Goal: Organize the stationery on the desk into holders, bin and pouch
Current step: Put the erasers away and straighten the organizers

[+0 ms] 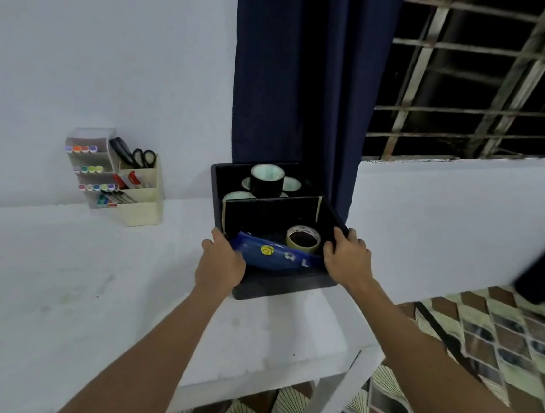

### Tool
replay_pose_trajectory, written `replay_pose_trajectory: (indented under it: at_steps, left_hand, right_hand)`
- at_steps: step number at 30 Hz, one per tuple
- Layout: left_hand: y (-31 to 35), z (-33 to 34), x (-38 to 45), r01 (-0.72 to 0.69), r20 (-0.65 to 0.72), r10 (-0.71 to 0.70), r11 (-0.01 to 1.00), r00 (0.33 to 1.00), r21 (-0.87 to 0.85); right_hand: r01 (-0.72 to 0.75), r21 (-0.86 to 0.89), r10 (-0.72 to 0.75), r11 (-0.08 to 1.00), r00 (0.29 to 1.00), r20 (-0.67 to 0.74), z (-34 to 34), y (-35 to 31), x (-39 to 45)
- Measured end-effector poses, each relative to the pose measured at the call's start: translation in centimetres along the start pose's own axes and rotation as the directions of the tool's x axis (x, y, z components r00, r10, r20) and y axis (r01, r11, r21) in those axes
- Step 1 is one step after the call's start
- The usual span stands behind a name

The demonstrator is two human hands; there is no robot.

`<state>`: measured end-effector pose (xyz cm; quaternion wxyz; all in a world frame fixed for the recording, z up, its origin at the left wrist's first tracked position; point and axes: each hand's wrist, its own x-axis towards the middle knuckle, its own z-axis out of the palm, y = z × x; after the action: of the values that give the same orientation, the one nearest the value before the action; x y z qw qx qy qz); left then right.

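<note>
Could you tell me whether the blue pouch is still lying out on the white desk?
No, the blue pouch lies inside the front compartment of the black bin, beside a tape roll.

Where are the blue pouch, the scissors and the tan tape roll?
blue pouch (276,257), head view, on its front face beside the basketball print.
scissors (143,157), head view, on the black handles.
tan tape roll (303,246), head view, on its outer wall.
</note>
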<state>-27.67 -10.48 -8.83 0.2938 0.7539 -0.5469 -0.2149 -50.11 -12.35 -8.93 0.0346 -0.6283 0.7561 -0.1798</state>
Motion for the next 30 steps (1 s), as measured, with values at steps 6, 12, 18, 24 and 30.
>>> replay_pose_trajectory:
  at_steps: [6,12,18,24,30]
  left_hand:
    - [-1.8,-1.7,-0.1,-0.009,-0.035,0.01,0.999,0.999,0.046]
    - [-5.4,-4.7,0.8,-0.014,-0.056,0.02,0.995,0.998,0.099]
    - [-8.2,-6.7,1.5,-0.03,-0.076,0.038,0.994,0.996,0.107]
    - [-10.1,-7.9,2.1,-0.036,-0.078,0.046,0.992,0.996,0.124]
    - [-10.6,-8.5,2.2,-0.034,-0.062,0.043,0.991,0.997,0.129]
  right_hand:
    - [0.032,-0.016,-0.032,0.999,0.999,0.0,0.6,-2.1,-1.2]
    - [0.065,0.022,-0.065,0.998,0.998,-0.009,2.1,-6.0,-2.6]
    - [0.066,0.034,-0.066,0.997,0.998,-0.013,3.3,-8.8,-3.7]
    - [0.083,0.024,-0.082,0.996,0.996,-0.015,4.0,-10.4,-4.5]
    - [0.087,0.017,-0.086,0.996,0.996,-0.012,4.0,-11.3,-4.6]
